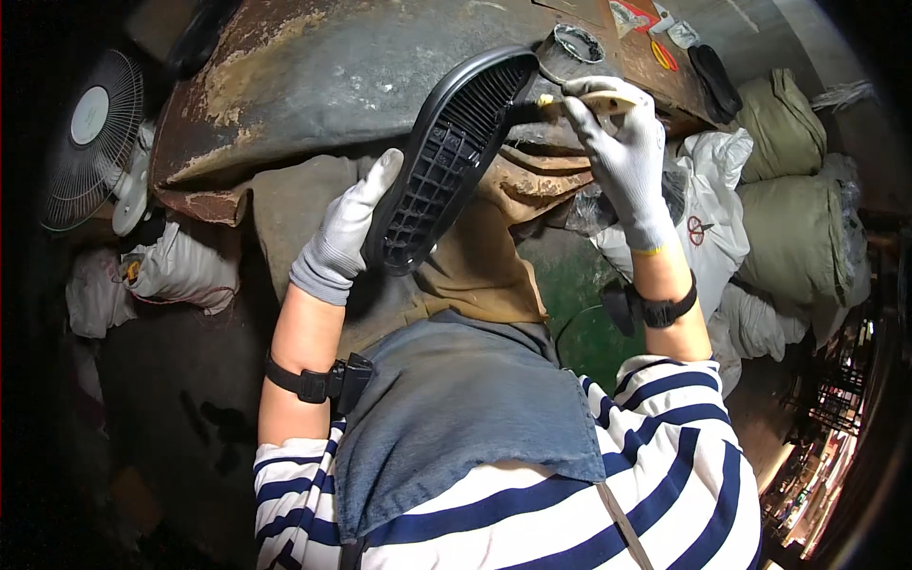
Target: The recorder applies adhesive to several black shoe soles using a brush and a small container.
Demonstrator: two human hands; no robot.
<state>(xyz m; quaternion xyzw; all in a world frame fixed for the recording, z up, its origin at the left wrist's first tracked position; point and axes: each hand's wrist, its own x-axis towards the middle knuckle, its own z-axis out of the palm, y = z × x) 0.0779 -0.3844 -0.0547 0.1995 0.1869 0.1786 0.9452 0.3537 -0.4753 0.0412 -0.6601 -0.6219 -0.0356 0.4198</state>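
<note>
My left hand (334,237), in a white and grey work glove, grips a black shoe sole (439,161) by its left edge. The sole is tilted, its hollow ribbed and gridded side facing me. A brush (549,107) with a pale handle and dark bristles is held in my gloved right hand (629,152), fingers closed around the handle. Its bristle end lies at the right rim of the sole, near the wide end; whether it touches is hard to tell. Just beyond the brush stands an open, smeared can (574,49).
A worn, stained worktable (313,85) spans the far side. On its right lie orange-handled scissors (663,55) and another dark sole (714,84). A fan (92,133) stands at left. White bags (185,271) and green sacks (788,237) flank me. A blue apron (465,399) covers my lap.
</note>
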